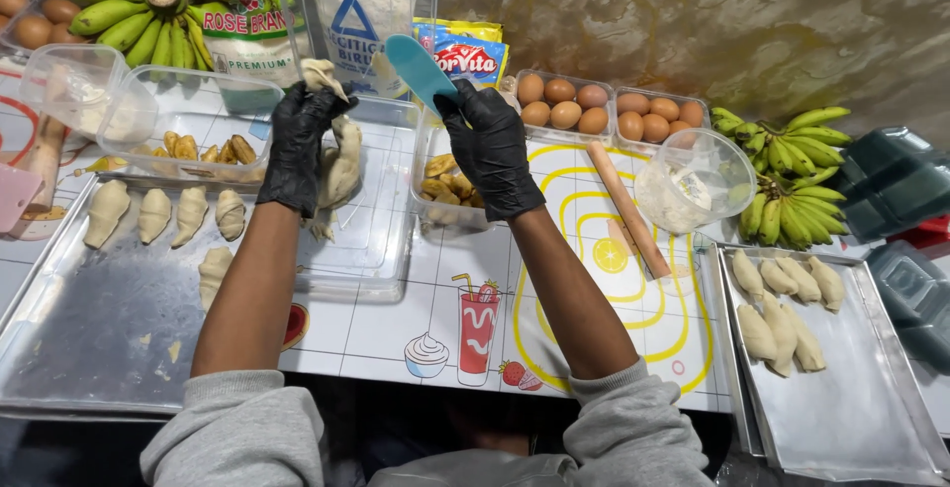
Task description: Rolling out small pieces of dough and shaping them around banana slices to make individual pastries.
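Here, both hands wear black gloves and are raised above the desk (396, 339), which is covered by a printed mat. The left hand (297, 146) is closed around a long strip of pale dough (339, 155); the strip's upper end projects above the fingers and its lower part hangs beside the palm, over a clear rectangular plastic tray (381, 240). The right hand (492, 150) is closed around the handle of a light-blue plastic scraper (419, 69), whose blade points up and to the left, near the top of the dough strip but apart from it.

Directly below the right hand, a clear container (432, 212) holds banana pieces (445, 188). A second clear container (188, 116), left of the left hand, holds more banana pieces. A metal baking tray (89, 339) on the left carries five shaped dough pieces (153, 215). Another metal tray (851, 418) on the right carries six shaped dough pieces (782, 304).

A wooden rolling pin (626, 208) lies diagonally on the mat, right of the right forearm. Just beside its upper end stands a clear round bowl (693, 180). Behind it, two clear cartons hold brown eggs (564, 103). Green banana bunches lie at the upper left (119, 7) and at the right (787, 175). Bags of flour (361, 2) stand at the back.
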